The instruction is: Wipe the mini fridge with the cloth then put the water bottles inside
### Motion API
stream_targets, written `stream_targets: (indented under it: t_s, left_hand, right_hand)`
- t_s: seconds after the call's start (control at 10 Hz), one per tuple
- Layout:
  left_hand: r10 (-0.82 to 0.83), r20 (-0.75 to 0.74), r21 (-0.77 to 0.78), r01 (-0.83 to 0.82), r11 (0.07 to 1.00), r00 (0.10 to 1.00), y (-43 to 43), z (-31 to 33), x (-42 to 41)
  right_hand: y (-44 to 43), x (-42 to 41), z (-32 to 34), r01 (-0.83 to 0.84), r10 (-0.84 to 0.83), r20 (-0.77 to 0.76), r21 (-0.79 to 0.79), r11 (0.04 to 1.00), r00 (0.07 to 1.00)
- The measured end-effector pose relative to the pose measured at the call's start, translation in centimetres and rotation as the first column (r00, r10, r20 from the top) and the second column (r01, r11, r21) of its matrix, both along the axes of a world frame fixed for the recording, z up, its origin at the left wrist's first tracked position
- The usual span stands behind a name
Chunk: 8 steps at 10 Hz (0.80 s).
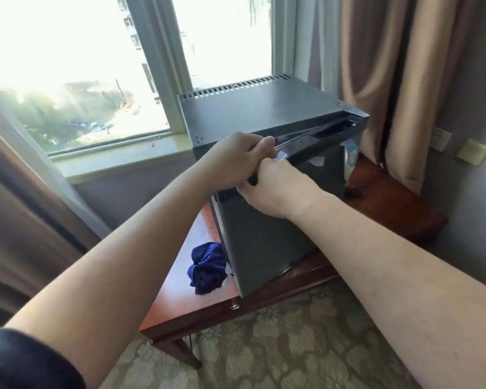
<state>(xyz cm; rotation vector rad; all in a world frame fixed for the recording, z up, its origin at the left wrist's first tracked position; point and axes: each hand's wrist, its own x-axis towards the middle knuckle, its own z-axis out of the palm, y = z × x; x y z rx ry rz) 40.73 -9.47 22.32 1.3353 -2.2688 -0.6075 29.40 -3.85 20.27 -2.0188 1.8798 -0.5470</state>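
A dark grey mini fridge (264, 113) stands on a reddish wooden table (185, 310) by the window. Both hands meet at its upper front left corner. My left hand (236, 158) grips the top edge of the fridge door, thumb over the rim. My right hand (275, 189) holds the same door edge just below it. The door (264, 242) looks slightly ajar along the top. A crumpled blue cloth (206, 268) lies on the table left of the fridge, touched by neither hand. A water bottle (351, 155) shows partly behind the fridge's right side.
The window sill (118, 158) runs behind the table. Brown curtains (399, 80) hang at the right and at the far left. Wall sockets (473, 151) sit on the right wall. Patterned carpet (292, 346) covers the floor below the table's front edge.
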Motion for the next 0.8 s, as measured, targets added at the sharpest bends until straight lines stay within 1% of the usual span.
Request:
stream_targets:
  t_s: [0.1,0.2,0.3,0.4,0.5,0.6,0.7,0.8]
  left_hand:
    - [0.025,-0.027,-0.021,-0.026,0.999,0.999,-1.9,-0.4,1.7]
    - [0.03,-0.049,-0.066,-0.033,0.997,0.998,-4.2,-1.1,3.4]
    - [0.027,-0.077,-0.079,-0.033,0.996,0.997,-5.3,-1.6,4.5]
    - [0.032,-0.102,-0.079,-0.04,0.996,0.994,-5.7,-1.3,5.2]
    - [0.058,-0.145,-0.076,-0.069,0.995,0.988,-6.2,-0.3,5.5]
    - [0.099,-0.236,-0.131,-0.132,0.982,0.967,-6.5,2.8,5.2]
    - [0.149,-0.43,-0.053,-0.19,0.98,0.89,-8.4,7.3,3.1]
    - [0.281,-0.581,0.15,-0.239,0.959,0.764,-9.3,9.8,1.3]
  right_hand:
    - [-2.5,1.8,-0.6,-0.012,0.012,-0.083,-0.006,1.0,0.996]
    - [-5.4,3.5,-1.9,0.005,-0.016,-0.177,-0.063,0.998,0.984]
    - [-5.8,4.2,-2.6,0.013,-0.023,-0.206,-0.051,0.999,0.978]
    - [-5.4,3.6,-2.0,0.014,-0.017,-0.19,-0.018,1.0,0.982]
    - [-6.0,2.0,-0.1,0.033,-0.04,-0.084,-0.076,0.997,0.996]
    - [-8.7,-0.6,4.3,0.146,-0.1,0.268,-0.158,0.977,0.958]
    - [-12.0,-2.4,9.6,0.242,-0.117,0.561,-0.153,0.958,0.819]
    - [-12.8,-2.9,12.5,0.258,-0.105,0.607,-0.17,0.951,0.788]
